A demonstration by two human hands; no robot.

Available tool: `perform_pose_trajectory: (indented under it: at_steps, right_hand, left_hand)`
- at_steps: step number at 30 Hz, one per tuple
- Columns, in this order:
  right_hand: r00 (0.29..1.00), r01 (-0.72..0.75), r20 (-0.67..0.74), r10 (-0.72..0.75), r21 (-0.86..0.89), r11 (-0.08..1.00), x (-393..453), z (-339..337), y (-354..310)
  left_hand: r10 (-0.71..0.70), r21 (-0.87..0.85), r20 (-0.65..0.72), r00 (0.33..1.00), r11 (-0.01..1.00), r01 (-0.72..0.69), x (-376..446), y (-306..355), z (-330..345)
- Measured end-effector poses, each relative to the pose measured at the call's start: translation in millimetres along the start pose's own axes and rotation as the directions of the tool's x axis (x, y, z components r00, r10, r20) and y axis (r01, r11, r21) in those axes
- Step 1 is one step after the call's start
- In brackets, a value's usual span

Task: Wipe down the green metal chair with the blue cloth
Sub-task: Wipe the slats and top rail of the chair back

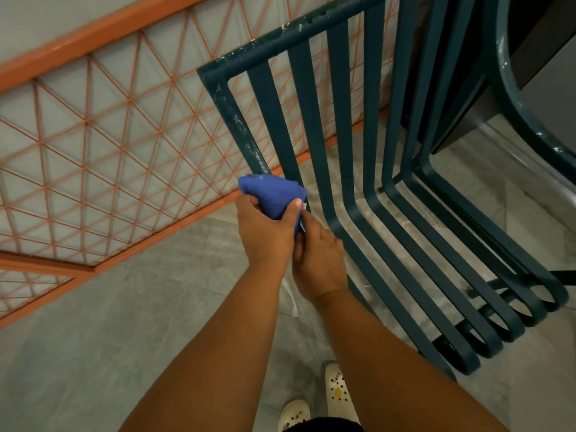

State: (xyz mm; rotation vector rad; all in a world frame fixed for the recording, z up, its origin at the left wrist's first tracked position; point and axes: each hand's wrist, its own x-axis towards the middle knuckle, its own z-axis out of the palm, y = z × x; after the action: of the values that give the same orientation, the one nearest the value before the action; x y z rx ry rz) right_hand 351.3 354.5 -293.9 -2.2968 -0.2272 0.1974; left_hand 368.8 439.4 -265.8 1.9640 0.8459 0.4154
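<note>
The green metal chair (358, 126) with flat slats fills the upper right, its frame flecked with white marks. A bunched blue cloth (271, 191) is wrapped around the chair's left frame bar, low on the backrest. My left hand (265, 232) grips the cloth from below and the left. My right hand (318, 257) sits just beneath it, fingers closed on the cloth's lower end beside the bar. Part of the bar is hidden under the cloth and hands.
An orange lattice railing (103, 141) runs diagonally across the left, close behind the chair. Grey tiled floor (149, 307) lies below. A second green chair frame (514, 88) stands at the top right. My white clogs (336, 391) show at the bottom.
</note>
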Motion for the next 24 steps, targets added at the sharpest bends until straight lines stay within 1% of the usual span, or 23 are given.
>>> perform_pose_trajectory:
  at_steps: [2,5,9,11,13,16,18,20,22,24]
  right_hand:
    - [1.0,0.025,0.015,-0.025,-0.058,0.998,-0.8,6.7,2.4]
    - [0.997,0.073,0.017,-0.072,-0.115,0.991,-3.4,9.7,7.8]
    - [0.997,0.08,-0.007,-0.081,-0.102,0.992,-4.3,6.1,7.9]
    - [0.998,0.056,0.0,-0.056,-0.098,0.994,-4.6,6.1,8.5]
    - [0.999,0.05,0.011,-0.049,-0.083,0.995,-2.9,5.8,7.7]
    - [0.999,0.047,0.03,-0.046,-0.05,0.998,-2.1,7.7,8.4]
    - [0.998,0.035,0.045,-0.033,-0.043,0.998,-1.3,10.8,11.8]
    - [0.999,0.018,0.049,-0.016,-0.047,0.999,-1.0,11.7,13.3]
    - [0.999,0.027,0.044,-0.025,-0.049,0.998,-1.2,9.7,11.9]
    - [0.999,0.023,0.041,-0.021,-0.059,0.998,-2.3,7.9,10.5]
  left_hand:
    - [-0.043,0.014,0.039,0.998,0.999,0.042,-6.5,-4.8,2.4]
    - [-0.065,0.034,0.006,0.998,0.997,0.065,4.0,-4.4,-1.3]
    - [-0.001,0.035,-0.079,0.997,0.999,0.004,31.9,11.9,-13.2]
    - [0.047,0.051,-0.086,0.995,0.998,-0.042,41.9,18.7,-17.1]
    - [0.07,0.101,-0.056,0.996,0.993,-0.064,44.3,17.9,-18.6]
    - [0.059,0.164,0.023,0.998,0.985,-0.062,31.0,1.7,-17.7]
    - [0.025,0.161,0.079,0.997,0.986,-0.037,21.9,-7.7,-16.7]
    - [0.019,0.144,0.087,0.996,0.989,-0.032,25.8,-6.8,-16.6]
    - [0.073,0.122,0.065,0.995,0.989,-0.08,37.4,1.9,-18.2]
    - [0.14,0.07,0.012,0.99,0.988,-0.141,47.7,11.2,-22.0]
